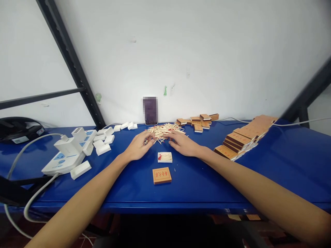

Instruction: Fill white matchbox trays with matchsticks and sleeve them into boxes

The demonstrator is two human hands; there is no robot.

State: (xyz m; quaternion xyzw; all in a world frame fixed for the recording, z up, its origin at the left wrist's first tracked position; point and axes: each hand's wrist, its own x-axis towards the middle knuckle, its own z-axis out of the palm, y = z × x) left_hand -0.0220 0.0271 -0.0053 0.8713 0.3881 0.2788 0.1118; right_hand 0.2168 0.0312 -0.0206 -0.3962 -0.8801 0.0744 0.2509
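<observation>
A loose pile of matches (162,130) with red tips lies near the back of the blue table. My left hand (139,146) rests at the pile's left side, its thumb and fingers apart and touching the matches. On the right side, my right hand (184,143) reaches in with curved fingers and the thumb held apart; its farther fingers are partly hidden. Between my forearms sits a white matchbox tray (164,157) holding some matches, red heads to the left. In front of it lies an orange-brown matchbox sleeve (161,175) with red lettering.
White empty trays (103,149) lie at left beside a power strip (63,162) with chargers and cables. A phone (150,111) leans on the wall. Matchboxes (198,125) are heaped at back right, with a long row (240,137) farther right. Black shelf posts (69,62) flank the table.
</observation>
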